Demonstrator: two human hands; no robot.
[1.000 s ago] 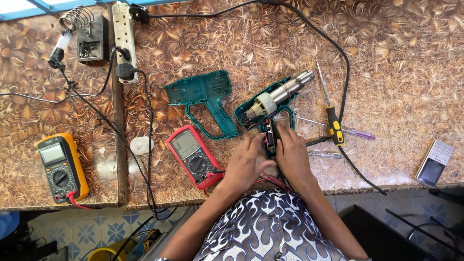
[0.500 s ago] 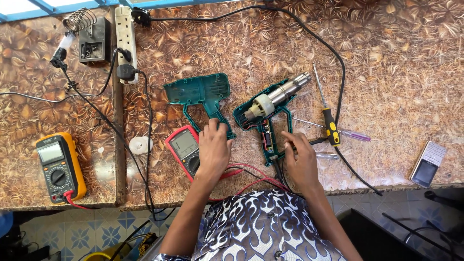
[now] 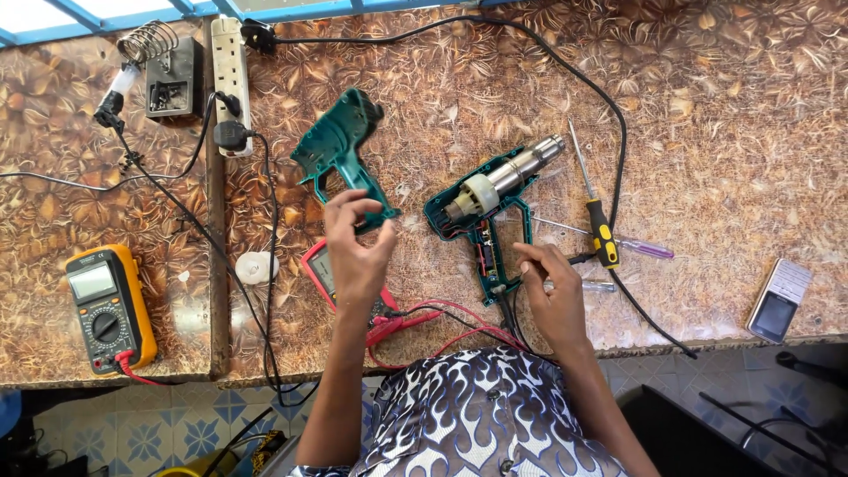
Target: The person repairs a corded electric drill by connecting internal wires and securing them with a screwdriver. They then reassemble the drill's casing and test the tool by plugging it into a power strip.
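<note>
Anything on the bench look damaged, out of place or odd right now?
The teal power tool lies opened on the bench, motor and wiring bare. Its other shell half is off, lifted by the left hand. The right hand rests at the handle. A red multimeter lies partly hidden under the left hand. Nothing looks spilled.

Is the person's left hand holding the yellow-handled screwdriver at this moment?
No, the left hand grips the loose green housing half, while the yellow-handled screwdriver lies untouched on the bench right of the opened tool.
</note>
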